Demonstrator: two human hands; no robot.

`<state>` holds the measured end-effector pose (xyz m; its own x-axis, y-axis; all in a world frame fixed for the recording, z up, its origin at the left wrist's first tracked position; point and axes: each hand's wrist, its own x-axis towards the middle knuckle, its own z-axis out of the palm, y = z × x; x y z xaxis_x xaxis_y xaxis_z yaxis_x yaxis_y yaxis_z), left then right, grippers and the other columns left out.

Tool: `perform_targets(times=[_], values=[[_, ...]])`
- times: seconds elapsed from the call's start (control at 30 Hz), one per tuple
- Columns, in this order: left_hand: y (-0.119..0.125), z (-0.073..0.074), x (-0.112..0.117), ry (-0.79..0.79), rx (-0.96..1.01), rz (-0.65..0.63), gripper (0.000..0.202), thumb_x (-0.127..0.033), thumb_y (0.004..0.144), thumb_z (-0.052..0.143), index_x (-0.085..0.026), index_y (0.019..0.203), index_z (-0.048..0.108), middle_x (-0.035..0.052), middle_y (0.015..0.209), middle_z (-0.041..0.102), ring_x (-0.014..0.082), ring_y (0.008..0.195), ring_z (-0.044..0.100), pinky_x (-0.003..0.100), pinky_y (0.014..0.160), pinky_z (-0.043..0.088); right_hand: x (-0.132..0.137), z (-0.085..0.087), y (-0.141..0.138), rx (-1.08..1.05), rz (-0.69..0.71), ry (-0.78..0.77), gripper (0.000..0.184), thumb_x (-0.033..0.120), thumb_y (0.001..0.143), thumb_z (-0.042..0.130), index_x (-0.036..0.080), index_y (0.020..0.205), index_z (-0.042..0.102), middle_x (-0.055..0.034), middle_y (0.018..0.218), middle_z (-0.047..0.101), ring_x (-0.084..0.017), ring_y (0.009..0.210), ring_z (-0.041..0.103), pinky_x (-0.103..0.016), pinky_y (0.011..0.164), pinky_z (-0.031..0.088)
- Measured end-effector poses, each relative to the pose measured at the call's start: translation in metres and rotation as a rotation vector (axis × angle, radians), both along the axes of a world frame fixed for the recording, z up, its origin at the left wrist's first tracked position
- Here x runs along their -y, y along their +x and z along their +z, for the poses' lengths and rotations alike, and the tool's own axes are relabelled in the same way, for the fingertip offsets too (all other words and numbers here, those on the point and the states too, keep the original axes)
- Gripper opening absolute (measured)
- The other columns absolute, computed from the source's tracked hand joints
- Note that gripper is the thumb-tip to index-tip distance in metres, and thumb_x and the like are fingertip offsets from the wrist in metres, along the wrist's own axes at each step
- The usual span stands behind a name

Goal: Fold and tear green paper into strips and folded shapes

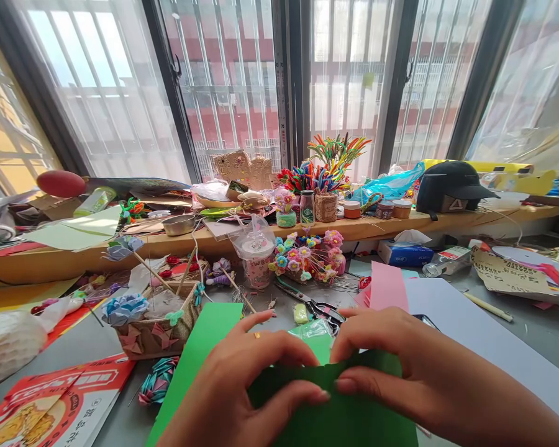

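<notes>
A sheet of green paper (354, 419) is raised in front of me, its upper edge pinched by both hands near the middle. My left hand (256, 372) grips it between thumb and fingers, with a ring on one finger. Close beside it, my right hand (400, 366) pinches the same edge, thumb on the near face. Another green sheet (214, 329) lies flat on the table under my left hand. Past the fingertips are a small clear plastic bag (314, 332), a yellow-green block (300, 313) and black-handled pliers (326, 310).
A cardboard box with paper flowers (168, 329) stands left, near a red printed bag (51, 403). Behind are a lidded cup (257, 261) and pipe-cleaner flowers (302, 257). Pink paper (389, 285) and a large white sheet (475, 335) lie right. A black cap (451, 186) rests on the sill.
</notes>
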<state>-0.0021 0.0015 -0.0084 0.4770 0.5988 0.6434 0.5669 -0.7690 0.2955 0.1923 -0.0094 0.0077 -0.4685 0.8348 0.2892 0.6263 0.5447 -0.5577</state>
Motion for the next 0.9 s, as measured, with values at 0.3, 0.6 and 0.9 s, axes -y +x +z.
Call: perform_targets(times=[0.3,0.6,0.9], values=[[-0.0001,0.0023,0.0036,0.045,-0.025,0.047,0.010,-0.036,0.066,0.063,-0.028,0.064,0.058,-0.0083,0.061,0.068,0.0153,0.060,0.065,0.030,0.086,0.045,0.0023,-0.0053,0.0024,-0.034,-0.010,0.031,0.007,0.025,0.071,0.061,0.026,0.077,0.065,0.0039,0.076,0.066,-0.015,0.072,0.060,-0.021,0.064,0.048],[-0.0003,0.0044,0.0062,0.113,-0.066,0.023,0.006,-0.030,0.069,0.061,-0.027,0.068,0.055,-0.0111,0.058,0.065,0.0122,0.056,0.064,0.026,0.084,0.045,-0.0006,-0.0056,0.0029,-0.083,-0.003,0.025,0.006,0.026,0.071,0.062,0.027,0.076,0.066,0.0050,0.076,0.066,-0.015,0.071,0.060,-0.021,0.063,0.048],[-0.0008,0.0055,0.0069,0.124,-0.087,0.021,0.005,-0.028,0.071,0.060,-0.027,0.069,0.055,-0.0116,0.059,0.065,0.0114,0.056,0.063,0.027,0.092,0.039,-0.0003,-0.0031,0.0008,-0.103,0.019,0.037,0.006,0.021,0.070,0.063,0.025,0.073,0.066,0.0054,0.073,0.067,-0.014,0.069,0.061,-0.020,0.062,0.048]])
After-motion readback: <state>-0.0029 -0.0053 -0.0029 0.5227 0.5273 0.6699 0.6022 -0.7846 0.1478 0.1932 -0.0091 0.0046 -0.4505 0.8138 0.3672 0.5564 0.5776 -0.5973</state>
